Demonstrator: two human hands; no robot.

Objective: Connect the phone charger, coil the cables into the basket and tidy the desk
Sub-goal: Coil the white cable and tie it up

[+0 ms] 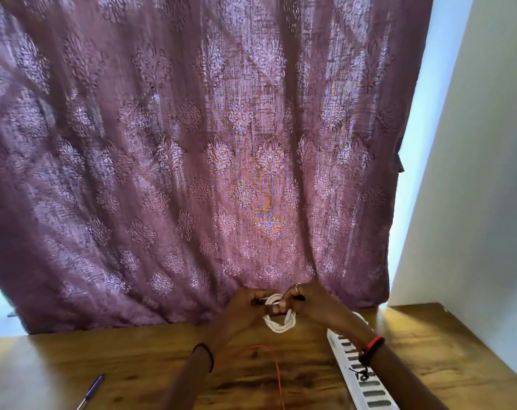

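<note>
Both hands are raised above the far side of the wooden desk point(133, 359), close to the curtain. Between them hangs a coiled white cable point(279, 321), wound into a small loop bundle. My left hand point(245, 303) pinches the coil from the left. From the right, my right hand point(304, 297), with a ring on one finger, grips its top. A short dark piece shows at the fingertips on both sides; what it is cannot be told. A thin red cable point(276, 371) lies on the desk below the hands and runs toward me.
A white slotted basket point(360, 374) stands on the desk under my right forearm. A blue pen point(91, 390) lies at the near left. A purple patterned curtain point(192, 158) hangs right behind the desk, and a white wall point(473, 173) rises on the right.
</note>
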